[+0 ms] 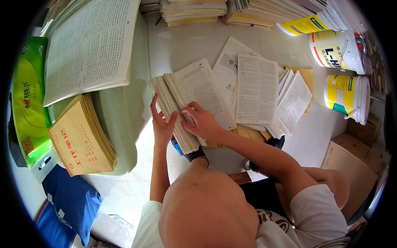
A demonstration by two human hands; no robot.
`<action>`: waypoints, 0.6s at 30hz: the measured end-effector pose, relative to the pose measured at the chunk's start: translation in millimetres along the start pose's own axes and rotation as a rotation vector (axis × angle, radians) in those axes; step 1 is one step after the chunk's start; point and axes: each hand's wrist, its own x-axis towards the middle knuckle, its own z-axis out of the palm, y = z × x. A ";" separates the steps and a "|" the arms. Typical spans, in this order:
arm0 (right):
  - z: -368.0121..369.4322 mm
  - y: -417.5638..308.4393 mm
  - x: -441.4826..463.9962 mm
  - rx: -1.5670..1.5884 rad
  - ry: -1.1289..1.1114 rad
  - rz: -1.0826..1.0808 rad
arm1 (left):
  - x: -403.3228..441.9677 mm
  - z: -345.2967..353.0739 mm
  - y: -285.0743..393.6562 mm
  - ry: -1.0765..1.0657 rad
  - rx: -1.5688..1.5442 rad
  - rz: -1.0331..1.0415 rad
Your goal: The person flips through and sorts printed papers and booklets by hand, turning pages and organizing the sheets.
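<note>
Paper bundle [170, 97] sits near centre, between the pale green table [124, 124] on the left and printed sheets [257, 89] on the right; the left hand [162, 127] clamps it between thumb and fingers, apparently steadying it; the right hand [204, 125] touches its right side, perhaps separating pages, though whether it pinches I cannot tell.

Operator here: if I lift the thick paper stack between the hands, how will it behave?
The paper stack is probably heavy for its size, given its thickness. It may fan or slip apart, since loose-looking edges show and no band is visible. Single sheets look thin, so likely floppy.
</note>
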 end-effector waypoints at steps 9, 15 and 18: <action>0.4 -1.0 0.1 0.018 -0.023 0.030 | -0.2 -0.3 2.6 -0.012 -0.111 -0.066; 0.2 1.7 0.7 0.044 -0.042 0.032 | 0.3 0.4 1.7 -0.002 -0.060 -0.019; 1.3 3.4 0.7 0.049 -0.035 0.015 | 1.3 0.5 -1.0 -0.008 -0.057 0.015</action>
